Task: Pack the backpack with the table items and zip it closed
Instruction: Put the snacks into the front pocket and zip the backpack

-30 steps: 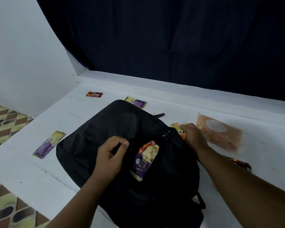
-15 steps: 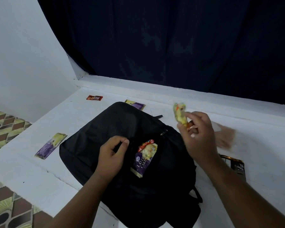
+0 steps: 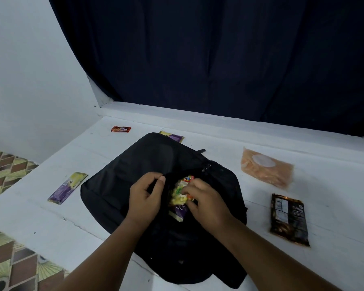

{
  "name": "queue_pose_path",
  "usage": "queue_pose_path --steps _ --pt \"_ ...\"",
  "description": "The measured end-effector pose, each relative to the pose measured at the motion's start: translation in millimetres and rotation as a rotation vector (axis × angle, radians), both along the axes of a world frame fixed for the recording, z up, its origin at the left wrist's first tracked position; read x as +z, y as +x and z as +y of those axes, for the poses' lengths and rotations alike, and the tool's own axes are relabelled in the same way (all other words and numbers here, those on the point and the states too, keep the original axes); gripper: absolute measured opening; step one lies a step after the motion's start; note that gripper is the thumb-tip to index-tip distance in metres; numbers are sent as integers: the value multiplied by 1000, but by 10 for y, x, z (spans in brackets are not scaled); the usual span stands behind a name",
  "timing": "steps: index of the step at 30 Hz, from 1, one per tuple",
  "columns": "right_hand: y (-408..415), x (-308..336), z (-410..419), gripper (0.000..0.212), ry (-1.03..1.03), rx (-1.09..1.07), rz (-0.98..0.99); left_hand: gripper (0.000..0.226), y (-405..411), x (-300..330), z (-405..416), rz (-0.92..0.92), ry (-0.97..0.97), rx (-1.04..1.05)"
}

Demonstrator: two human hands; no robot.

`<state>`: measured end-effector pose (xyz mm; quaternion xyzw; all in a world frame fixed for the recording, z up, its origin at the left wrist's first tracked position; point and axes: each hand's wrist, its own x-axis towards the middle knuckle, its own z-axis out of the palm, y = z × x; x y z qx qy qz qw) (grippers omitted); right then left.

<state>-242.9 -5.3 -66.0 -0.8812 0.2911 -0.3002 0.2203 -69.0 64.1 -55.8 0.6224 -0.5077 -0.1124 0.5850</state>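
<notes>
A black backpack (image 3: 135, 171) lies flat on the white table (image 3: 334, 185) with its zip open. My left hand (image 3: 144, 198) pinches the edge of the opening and holds it apart. My right hand (image 3: 206, 201) grips a small yellow snack packet (image 3: 178, 191) inside the opening, on top of a purple layer-cake packet (image 3: 179, 212) that sticks out of the bag. Around the backpack lie a purple-yellow packet (image 3: 67, 187) at the left, another (image 3: 172, 137) behind the bag, a small red candy bar (image 3: 120, 129), an orange pouch (image 3: 267, 168) and a dark brown packet (image 3: 289, 219).
A dark curtain (image 3: 219, 59) hangs behind the table above a raised white ledge (image 3: 240, 122). Patterned floor tiles (image 3: 4, 171) show past the table's left edge. A white wall (image 3: 29, 70) stands at the left.
My right hand picked up the yellow packet from the table right of the bag, lifted it, and has brought it down into the opening. My left hand has kept holding the opening.
</notes>
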Motion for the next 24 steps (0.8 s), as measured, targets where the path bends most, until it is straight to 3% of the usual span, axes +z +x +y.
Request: queue_pose_path --steps 5,10,17,21,24 --pt "136 59 92 20 151 30 -189 18 -25 28 97 -200 -50 43" --pt "50 -54 163 35 279 61 -26 15 -70 36 187 -259 -1 30" --pt "-140 185 211 29 31 -148 -356 8 -47 104 439 -178 38 140" --pt "135 451 185 28 -53 -64 -418 22 263 214 600 -134 33 347" --pt "495 580 179 28 -49 21 -435 21 692 309 667 -143 84 414"
